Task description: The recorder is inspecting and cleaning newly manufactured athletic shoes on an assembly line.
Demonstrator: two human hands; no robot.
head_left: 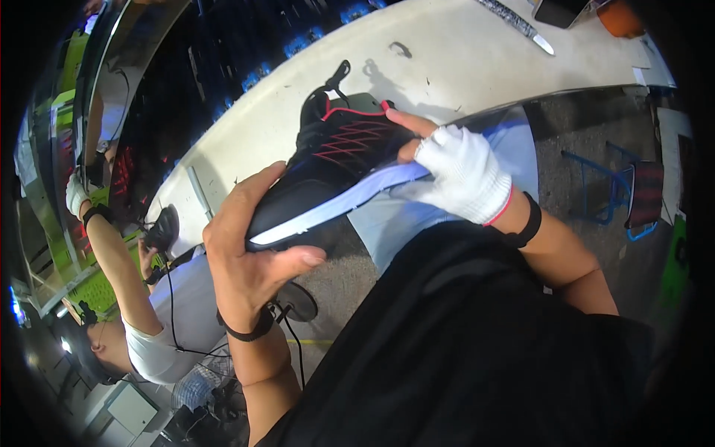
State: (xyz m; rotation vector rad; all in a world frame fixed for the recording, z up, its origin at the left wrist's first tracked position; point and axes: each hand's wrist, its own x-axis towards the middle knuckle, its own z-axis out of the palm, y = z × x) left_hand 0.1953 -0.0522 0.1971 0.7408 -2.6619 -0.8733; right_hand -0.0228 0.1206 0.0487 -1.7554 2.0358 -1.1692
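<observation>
A black sneaker [298, 184] with red crossed stitching and a pale white-blue sole is held up, side on, between my two hands. Bare, my left hand [244, 242] wraps the toe end, thumb under the sole and fingers over the upper. My right hand [462, 171], in a white glove with uncovered fingertips, grips the heel end; its index finger lies at the red-edged collar. A black lace loop sticks up from the far side of the shoe. The shoe's other side is hidden from me.
Beyond the shoe runs a curved white worktable [439, 45], with a knife-like tool [518, 26] at its far right. Behind it is dark machinery with blue parts. To the left, a co-worker [167, 328] handles another black shoe [164, 227]. A blue-framed stool [633, 190] stands at right.
</observation>
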